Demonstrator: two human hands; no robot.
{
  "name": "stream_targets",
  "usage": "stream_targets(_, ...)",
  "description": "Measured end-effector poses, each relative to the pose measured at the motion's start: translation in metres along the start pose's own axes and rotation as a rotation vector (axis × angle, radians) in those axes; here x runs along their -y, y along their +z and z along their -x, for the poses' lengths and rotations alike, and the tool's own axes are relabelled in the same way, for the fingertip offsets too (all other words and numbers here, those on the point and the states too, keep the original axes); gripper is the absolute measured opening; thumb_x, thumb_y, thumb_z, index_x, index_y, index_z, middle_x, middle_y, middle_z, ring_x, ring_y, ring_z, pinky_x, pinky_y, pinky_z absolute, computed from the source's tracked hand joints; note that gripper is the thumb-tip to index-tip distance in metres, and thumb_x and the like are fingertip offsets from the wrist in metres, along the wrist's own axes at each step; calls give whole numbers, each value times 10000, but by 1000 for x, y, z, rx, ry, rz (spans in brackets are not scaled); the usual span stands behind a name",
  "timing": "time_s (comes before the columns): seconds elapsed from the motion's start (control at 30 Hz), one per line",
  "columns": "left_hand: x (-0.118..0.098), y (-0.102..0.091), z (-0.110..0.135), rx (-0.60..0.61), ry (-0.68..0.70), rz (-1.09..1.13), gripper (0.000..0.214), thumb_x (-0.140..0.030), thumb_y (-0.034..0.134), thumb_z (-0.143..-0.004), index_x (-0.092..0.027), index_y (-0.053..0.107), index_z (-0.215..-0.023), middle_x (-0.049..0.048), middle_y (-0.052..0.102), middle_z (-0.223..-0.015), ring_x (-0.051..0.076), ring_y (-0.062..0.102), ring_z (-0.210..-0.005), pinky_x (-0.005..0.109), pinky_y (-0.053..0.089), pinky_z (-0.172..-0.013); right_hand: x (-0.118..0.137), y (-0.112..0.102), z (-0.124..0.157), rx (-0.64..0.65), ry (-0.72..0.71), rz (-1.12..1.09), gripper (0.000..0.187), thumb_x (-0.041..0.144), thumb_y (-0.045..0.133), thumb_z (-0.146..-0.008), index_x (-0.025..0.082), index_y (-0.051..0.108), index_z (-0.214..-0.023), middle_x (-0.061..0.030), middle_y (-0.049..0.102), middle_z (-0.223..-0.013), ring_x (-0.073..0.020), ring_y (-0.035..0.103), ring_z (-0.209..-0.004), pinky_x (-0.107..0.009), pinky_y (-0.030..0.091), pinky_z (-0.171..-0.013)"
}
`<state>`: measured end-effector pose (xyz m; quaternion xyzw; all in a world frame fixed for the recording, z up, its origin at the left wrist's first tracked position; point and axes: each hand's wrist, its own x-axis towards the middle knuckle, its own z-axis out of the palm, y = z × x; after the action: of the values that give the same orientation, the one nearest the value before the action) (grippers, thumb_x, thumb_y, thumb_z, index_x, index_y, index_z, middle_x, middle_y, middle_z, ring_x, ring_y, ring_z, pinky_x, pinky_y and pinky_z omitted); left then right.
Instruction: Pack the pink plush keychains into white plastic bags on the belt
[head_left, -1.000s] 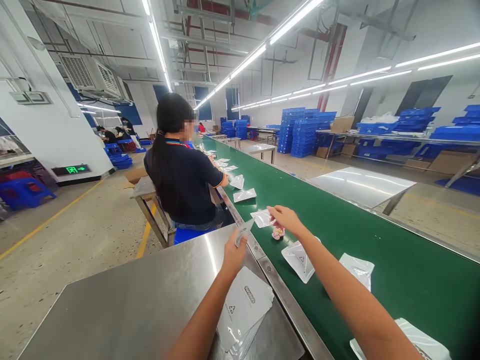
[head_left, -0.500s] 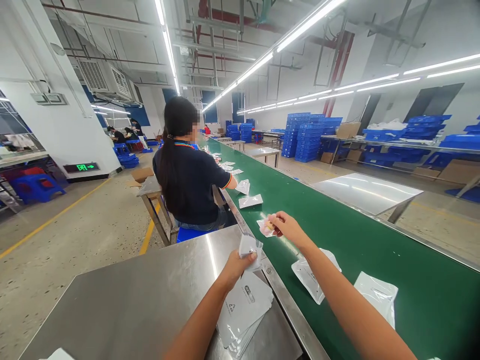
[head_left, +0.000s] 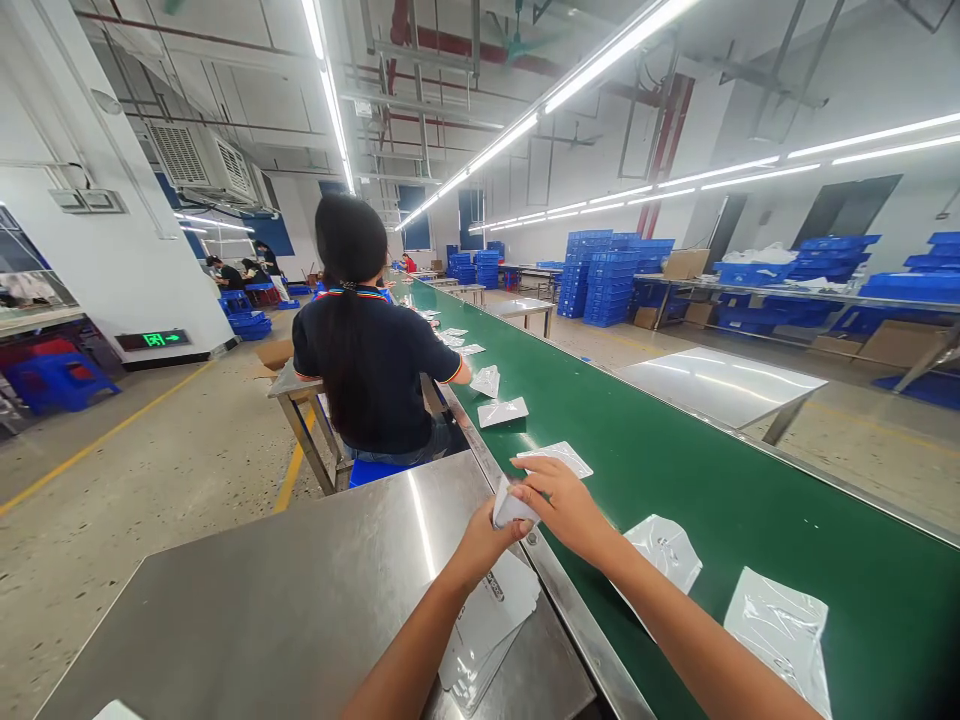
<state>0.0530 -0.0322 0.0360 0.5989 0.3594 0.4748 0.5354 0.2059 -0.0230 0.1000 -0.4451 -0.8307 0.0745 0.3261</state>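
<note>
My left hand (head_left: 487, 540) grips a small white pouch (head_left: 510, 506) between thumb and fingers, above the inner edge of the conveyor. At the pouch's upper edge, my right hand (head_left: 559, 500) has its fingers bent against it. Whether anything small is between these fingers is hidden. Under my left hand, a stack of white printed pouches (head_left: 487, 630) lies on the metal table. Just beyond my right hand, another white pouch (head_left: 566, 458) rests flat on the green belt.
The green conveyor belt (head_left: 637, 420) runs away from me, with more white pouches (head_left: 780, 630) on it. A seated co-worker (head_left: 367, 350) is ahead on the left, one arm at the belt. The steel table (head_left: 262, 610) lies left; another metal table (head_left: 724, 385) stands beyond the belt.
My right hand has come back from over the belt to the pouch in my left hand. The small pinkish item it held is out of sight. A flat pouch now shows on the belt beyond.
</note>
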Motion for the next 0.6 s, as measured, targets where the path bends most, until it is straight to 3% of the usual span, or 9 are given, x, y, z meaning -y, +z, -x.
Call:
stream_targets(0.1, 0, 5, -2, 7, 9, -48, 358, -377, 640, -722, -150, 601, -996, 18, 622, -871, 169, 547, -795, 261, 416, -700, 0, 0, 11, 182, -57, -46, 454, 440, 347, -894, 222, 680, -675, -25, 502, -1291, -254, 389, -1223, -433, 319, -987)
stream_targets(0.17, -1, 10, -3, 37, 26, -124, 335, -373, 654, -705, -142, 625, -945, 26, 633, -864, 187, 559, -807, 273, 429, -701, -3, -5, 16, 295, -54, -80, 392, 480, 429, -847, 221, 688, -708, -35, 520, -1272, -258, 436, -1184, -395, 363, -952)
stream_targets(0.23, -4, 13, -6, 124, 44, -127, 394, -375, 679, -682, -151, 625, -1001, 53, 642, -978, 228, 565, -922, 303, 441, -777, -13, -12, 18, 345, -3, -133, 334, 484, 471, -817, 222, 679, -824, -43, 614, -1127, -229, 551, -1031, -331, 433, -843)
stream_targets(0.33, -6, 6, -12, 204, 32, -8, 594, -414, 654, -712, -209, 487, -1244, 85, 497, -1302, 262, 431, -1206, 355, 364, -966, -47, -26, 15, 249, 242, -62, 400, 505, 376, -850, 208, 643, -830, -19, 669, -799, -182, 609, -743, -263, 440, -636)
stream_targets(0.43, 10, -18, -16, 47, -56, -22, 623, -456, 559, -787, -215, 375, -1331, 116, 396, -1389, 246, 343, -1286, 394, 286, -1035, -96, -38, 13, 194, 513, 264, 444, 524, 335, -852, 193, 591, -705, -30, 643, -704, -181, 595, -676, -252, 390, -563)
stream_targets(0.53, 39, -44, -12, -129, -110, -199, 569, -459, 564, -779, -179, 465, -1264, 129, 483, -1319, 254, 413, -1239, 405, 299, -1030, -134, -45, 17, 379, 656, 462, 350, 472, 441, -813, 183, 576, -668, -58, 654, -743, -197, 609, -696, -255, 385, -556)
stream_targets(0.6, 56, -55, -6, -197, -108, -250, 512, -444, 562, -780, -171, 515, -1211, 115, 520, -1283, 245, 462, -1196, 387, 313, -1024, -146, -45, 18, 444, 710, 499, 343, 477, 501, -775, 169, 588, -651, -91, 659, -756, -229, 619, -696, -278, 398, -553)
